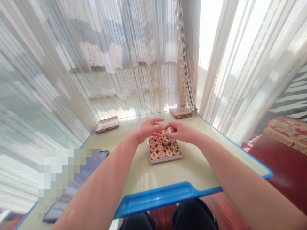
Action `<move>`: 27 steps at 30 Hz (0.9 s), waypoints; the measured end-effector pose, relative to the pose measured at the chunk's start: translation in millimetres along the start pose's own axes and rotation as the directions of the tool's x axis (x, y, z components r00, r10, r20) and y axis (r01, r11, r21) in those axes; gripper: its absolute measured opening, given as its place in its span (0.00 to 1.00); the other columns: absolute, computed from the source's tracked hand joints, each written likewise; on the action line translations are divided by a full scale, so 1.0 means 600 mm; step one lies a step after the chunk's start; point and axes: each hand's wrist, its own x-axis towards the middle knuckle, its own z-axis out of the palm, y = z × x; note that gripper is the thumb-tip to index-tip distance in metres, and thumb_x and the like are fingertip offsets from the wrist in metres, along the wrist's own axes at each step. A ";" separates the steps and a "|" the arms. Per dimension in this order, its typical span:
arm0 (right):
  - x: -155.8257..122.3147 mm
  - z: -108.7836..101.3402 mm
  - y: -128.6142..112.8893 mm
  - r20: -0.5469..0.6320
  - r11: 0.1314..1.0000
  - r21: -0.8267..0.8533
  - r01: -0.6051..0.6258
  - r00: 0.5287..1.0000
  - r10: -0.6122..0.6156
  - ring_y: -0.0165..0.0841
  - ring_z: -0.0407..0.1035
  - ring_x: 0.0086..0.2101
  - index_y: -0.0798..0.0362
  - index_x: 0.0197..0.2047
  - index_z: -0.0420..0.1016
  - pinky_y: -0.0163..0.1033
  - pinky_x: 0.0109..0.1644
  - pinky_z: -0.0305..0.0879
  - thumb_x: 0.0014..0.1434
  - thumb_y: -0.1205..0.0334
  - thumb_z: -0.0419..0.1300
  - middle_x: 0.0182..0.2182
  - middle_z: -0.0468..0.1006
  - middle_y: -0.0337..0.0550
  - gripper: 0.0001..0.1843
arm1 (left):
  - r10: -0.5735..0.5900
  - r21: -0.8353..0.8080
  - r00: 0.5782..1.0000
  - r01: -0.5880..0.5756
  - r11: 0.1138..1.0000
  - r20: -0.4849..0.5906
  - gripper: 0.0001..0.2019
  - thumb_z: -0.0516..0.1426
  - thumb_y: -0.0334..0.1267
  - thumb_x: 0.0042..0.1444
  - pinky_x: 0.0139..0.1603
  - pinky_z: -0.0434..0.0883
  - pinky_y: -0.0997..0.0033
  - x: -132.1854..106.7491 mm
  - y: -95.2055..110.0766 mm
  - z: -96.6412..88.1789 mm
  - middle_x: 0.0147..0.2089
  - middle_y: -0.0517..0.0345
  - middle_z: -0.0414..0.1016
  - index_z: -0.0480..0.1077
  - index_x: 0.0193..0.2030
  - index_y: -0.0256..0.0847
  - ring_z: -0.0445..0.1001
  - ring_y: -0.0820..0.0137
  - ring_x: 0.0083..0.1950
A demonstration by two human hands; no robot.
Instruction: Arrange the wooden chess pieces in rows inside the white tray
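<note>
A shallow square box (166,158) holds several round wooden Chinese chess pieces (162,149) with red and black characters, set in rows. Both my hands meet over the box's far edge. My left hand (148,128) has its fingers curled, the tips pinching at a piece (165,132) in the far row. My right hand (182,131) mirrors it, fingers bent and closed on the same spot. Which hand really grips the piece is hard to tell.
The pale green table (192,166) has a blue rim and a blue groove (158,196) at my edge. A box lid (107,124) lies far left, a wooden box (180,112) far middle, a dark phone (79,182) near left. Curtains surround the table.
</note>
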 end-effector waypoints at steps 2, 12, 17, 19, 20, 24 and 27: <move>-0.007 -0.009 -0.006 0.119 1.000 0.008 -0.012 0.993 0.011 0.25 0.57 0.21 0.52 0.39 0.73 0.32 0.24 0.50 0.47 0.55 0.58 0.20 0.63 0.33 0.16 | -0.018 0.034 0.997 0.021 0.999 -0.069 0.23 0.61 0.38 0.45 0.38 0.73 0.63 0.001 0.000 0.001 0.40 0.49 0.74 0.65 0.50 0.37 0.73 0.68 0.36; -0.015 -0.014 -0.013 0.417 0.995 -0.096 0.002 0.908 0.038 0.28 0.61 0.24 0.50 0.39 0.73 0.32 0.24 0.54 0.44 0.52 0.61 0.23 0.66 0.35 0.18 | 0.032 0.030 0.988 -0.028 0.999 -0.151 0.19 0.60 0.39 0.43 0.32 0.72 0.68 0.010 -0.015 -0.025 0.41 0.49 0.74 0.68 0.44 0.37 0.70 0.72 0.31; -0.013 -0.011 -0.010 0.420 0.995 -0.097 -0.005 0.906 0.045 0.28 0.61 0.25 0.49 0.40 0.73 0.32 0.25 0.54 0.44 0.51 0.61 0.25 0.68 0.36 0.19 | 0.020 0.025 0.990 -0.017 1.000 -0.142 0.18 0.60 0.39 0.42 0.32 0.72 0.68 0.010 -0.015 -0.025 0.40 0.50 0.74 0.69 0.42 0.37 0.72 0.69 0.35; -0.013 -0.011 -0.009 0.406 0.994 -0.106 -0.004 0.913 0.047 0.28 0.61 0.25 0.49 0.39 0.73 0.33 0.25 0.54 0.43 0.50 0.62 0.25 0.69 0.37 0.20 | 0.026 0.026 0.989 -0.022 0.999 -0.144 0.17 0.61 0.39 0.42 0.32 0.72 0.68 0.010 -0.014 -0.023 0.39 0.49 0.74 0.69 0.41 0.37 0.71 0.68 0.36; -0.014 -0.011 -0.009 0.399 0.994 -0.108 -0.005 0.916 0.048 0.29 0.61 0.25 0.50 0.39 0.73 0.33 0.25 0.54 0.43 0.50 0.62 0.25 0.69 0.37 0.20 | 0.030 0.024 0.989 -0.027 0.999 -0.143 0.17 0.61 0.39 0.42 0.32 0.72 0.67 0.009 -0.014 -0.023 0.40 0.49 0.74 0.69 0.41 0.37 0.71 0.68 0.36; -0.014 -0.011 -0.006 0.390 0.997 -0.079 -0.026 0.919 0.055 0.29 0.61 0.24 0.50 0.39 0.74 0.33 0.25 0.53 0.42 0.50 0.62 0.26 0.69 0.38 0.20 | 0.037 -0.007 0.990 -0.039 0.999 -0.134 0.17 0.60 0.38 0.42 0.33 0.71 0.68 0.008 -0.014 -0.023 0.38 0.49 0.73 0.69 0.40 0.36 0.71 0.67 0.36; -0.014 -0.012 -0.006 0.390 0.997 -0.067 -0.033 0.919 0.057 0.28 0.61 0.24 0.50 0.37 0.74 0.33 0.25 0.53 0.44 0.52 0.61 0.25 0.69 0.37 0.17 | 0.038 -0.032 0.990 -0.043 0.999 -0.135 0.15 0.59 0.37 0.43 0.32 0.71 0.68 0.009 -0.016 -0.025 0.33 0.51 0.72 0.70 0.39 0.36 0.71 0.68 0.35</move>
